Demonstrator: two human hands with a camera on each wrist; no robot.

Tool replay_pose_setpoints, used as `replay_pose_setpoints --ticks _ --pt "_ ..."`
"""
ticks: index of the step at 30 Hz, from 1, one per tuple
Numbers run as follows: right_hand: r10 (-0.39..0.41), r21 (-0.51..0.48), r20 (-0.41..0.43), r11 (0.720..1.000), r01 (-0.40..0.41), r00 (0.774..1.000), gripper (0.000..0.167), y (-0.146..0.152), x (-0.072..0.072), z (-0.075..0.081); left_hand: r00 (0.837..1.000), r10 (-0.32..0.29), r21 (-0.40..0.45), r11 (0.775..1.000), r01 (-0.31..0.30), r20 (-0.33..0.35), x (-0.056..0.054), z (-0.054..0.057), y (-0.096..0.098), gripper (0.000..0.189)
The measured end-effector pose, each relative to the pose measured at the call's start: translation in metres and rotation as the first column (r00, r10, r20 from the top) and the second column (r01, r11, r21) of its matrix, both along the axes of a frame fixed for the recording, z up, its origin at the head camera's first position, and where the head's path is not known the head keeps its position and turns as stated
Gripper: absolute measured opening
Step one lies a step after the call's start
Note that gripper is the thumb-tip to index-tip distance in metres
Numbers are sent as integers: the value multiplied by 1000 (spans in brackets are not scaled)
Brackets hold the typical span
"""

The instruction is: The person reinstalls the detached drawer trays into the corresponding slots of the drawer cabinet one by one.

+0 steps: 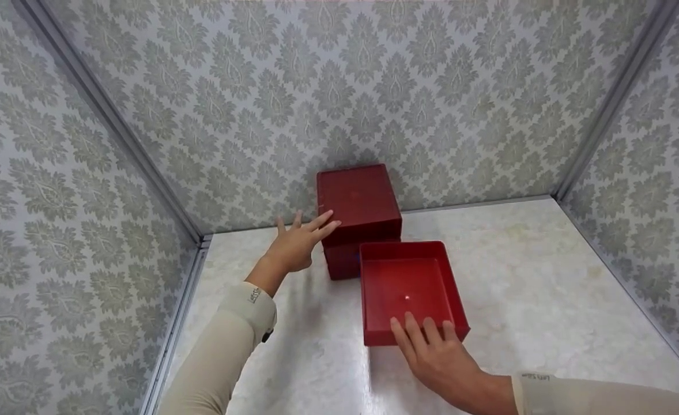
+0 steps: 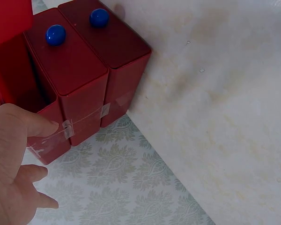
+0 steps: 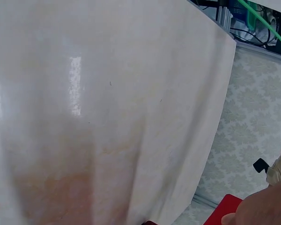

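Note:
A dark red drawer cabinet (image 1: pixel 358 196) stands against the back wall. My left hand (image 1: pixel 294 245) rests on its left side with spread fingers, the fingertips at the top edge. In the left wrist view, two closed drawers show round blue knobs (image 2: pixel 55 35), and beside them is an open drawer slot (image 2: pixel 18 77). Before the cabinet is a bright red drawer (image 1: pixel 403 282), which has nothing inside. My right hand (image 1: pixel 440 360) grips its near wall, the fingers hooked over the rim; the knob on that side is hidden.
The cabinet stands on a pale marbled tabletop (image 1: pixel 518 276). Patterned walls (image 1: pixel 362 86) enclose the back and both sides, with grey metal strips in the corners. Beyond the table edge, the right wrist view shows cables and a green rod (image 3: pixel 267 23).

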State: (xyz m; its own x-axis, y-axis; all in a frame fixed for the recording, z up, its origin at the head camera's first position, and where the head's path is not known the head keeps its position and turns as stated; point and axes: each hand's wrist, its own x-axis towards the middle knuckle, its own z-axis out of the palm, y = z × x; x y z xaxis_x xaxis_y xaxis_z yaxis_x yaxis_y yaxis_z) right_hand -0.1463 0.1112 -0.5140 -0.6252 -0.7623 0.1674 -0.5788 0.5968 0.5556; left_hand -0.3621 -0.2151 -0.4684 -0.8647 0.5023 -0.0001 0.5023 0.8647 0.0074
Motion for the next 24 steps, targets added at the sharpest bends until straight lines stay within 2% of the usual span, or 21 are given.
replay_pose_setpoints --ticks 7,13,18,24 --pt "53 5 -12 999 -53 999 104 -19 0 0 1000 -8 -20 1000 8 -17 2 -1 -1 105" --pt "89 -53 -89 994 -94 992 95 -37 -4 -6 999 -17 -44 999 15 -34 -1 -1 -1 106" --pt "88 -82 -138 992 -100 986 86 -49 -11 -8 999 -15 -39 999 14 -30 -2 -2 -1 107" --pt "69 -79 -130 994 -80 989 90 -58 -22 -3 999 -14 -47 999 12 -39 -2 -1 -1 108"
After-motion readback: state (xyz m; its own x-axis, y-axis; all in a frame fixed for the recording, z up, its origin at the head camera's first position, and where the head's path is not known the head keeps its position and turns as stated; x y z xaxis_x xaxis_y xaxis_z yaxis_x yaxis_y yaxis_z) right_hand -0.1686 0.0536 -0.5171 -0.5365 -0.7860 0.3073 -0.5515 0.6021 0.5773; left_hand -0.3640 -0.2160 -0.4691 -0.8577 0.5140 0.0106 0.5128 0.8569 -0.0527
